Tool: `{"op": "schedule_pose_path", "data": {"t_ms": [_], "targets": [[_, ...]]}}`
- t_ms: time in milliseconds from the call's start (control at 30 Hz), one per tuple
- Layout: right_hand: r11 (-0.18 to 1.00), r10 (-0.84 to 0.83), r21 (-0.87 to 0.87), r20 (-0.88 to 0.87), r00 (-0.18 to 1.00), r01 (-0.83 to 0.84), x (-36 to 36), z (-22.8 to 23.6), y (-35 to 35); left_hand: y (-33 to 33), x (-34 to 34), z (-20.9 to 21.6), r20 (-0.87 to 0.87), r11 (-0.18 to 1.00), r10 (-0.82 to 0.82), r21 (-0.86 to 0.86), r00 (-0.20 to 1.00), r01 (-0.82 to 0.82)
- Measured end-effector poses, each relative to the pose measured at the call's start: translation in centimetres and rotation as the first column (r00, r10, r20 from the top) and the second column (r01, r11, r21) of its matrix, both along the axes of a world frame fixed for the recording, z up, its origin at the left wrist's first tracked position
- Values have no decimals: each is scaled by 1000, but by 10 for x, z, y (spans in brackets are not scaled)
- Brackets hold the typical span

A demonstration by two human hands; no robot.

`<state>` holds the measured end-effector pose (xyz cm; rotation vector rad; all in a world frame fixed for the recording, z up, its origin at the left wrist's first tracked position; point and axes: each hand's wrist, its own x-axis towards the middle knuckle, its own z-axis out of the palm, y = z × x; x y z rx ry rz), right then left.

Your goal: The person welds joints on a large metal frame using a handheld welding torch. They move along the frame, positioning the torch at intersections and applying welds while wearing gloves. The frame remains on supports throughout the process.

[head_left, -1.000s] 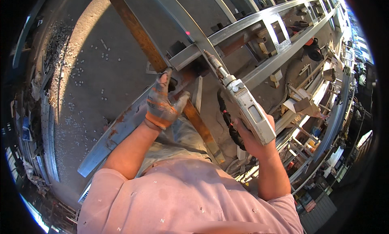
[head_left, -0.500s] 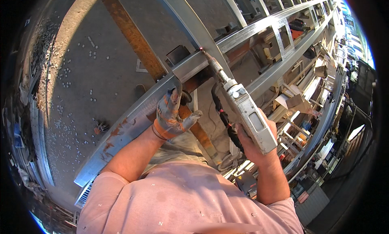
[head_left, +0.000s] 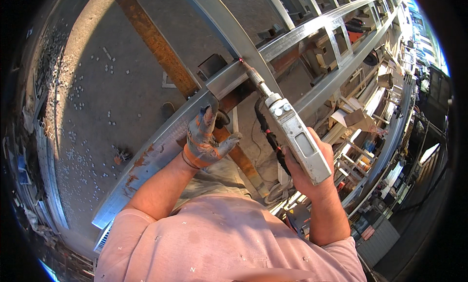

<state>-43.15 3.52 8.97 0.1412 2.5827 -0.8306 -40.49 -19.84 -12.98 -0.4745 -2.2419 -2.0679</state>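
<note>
My right hand [head_left: 299, 171], bare, is wrapped round the grey body of a handheld laser welding gun [head_left: 298, 135]. Its copper-coloured nozzle [head_left: 255, 77] slants up and left. At the nozzle's tip a small red glow sits by the corner where a short metal tube [head_left: 227, 81] meets a long galvanised steel bar [head_left: 234, 26]. My left hand [head_left: 201, 143], in a worn grey and orange glove, is at the edge of a wide steel beam [head_left: 158, 143]. Its thumb and fingers are spread, and it holds nothing; whether it presses on the beam I cannot tell.
A black cable [head_left: 262, 118] hangs beside the gun. A rusty bar [head_left: 153, 40] lies beyond the beam. Rungs of a long metal frame [head_left: 312, 33] run to the upper right. Small pale pieces litter the floor [head_left: 105, 135] at left; offcuts and cardboard [head_left: 358, 120] lie at right.
The view has shifted very slightly. A red glow at the nozzle tip shows more clearly now. Both hands keep nearly the same pose.
</note>
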Motion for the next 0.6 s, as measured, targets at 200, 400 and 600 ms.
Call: {"op": "schedule_pose_path", "data": {"t_ms": [200,400,600], "targets": [[998,17,55,-26,1000,-16,-1,3,-4,3,-6,4,-8,998,10,66,1000,-9],[995,7,102,-10,1000,-6,-2,11,-12,2,-8,7,22,993,-17,119,1000,14],[991,27,133,-46,999,-20,-3,12,-16,0,-11,6,-12,987,-52,153,999,54]]}}
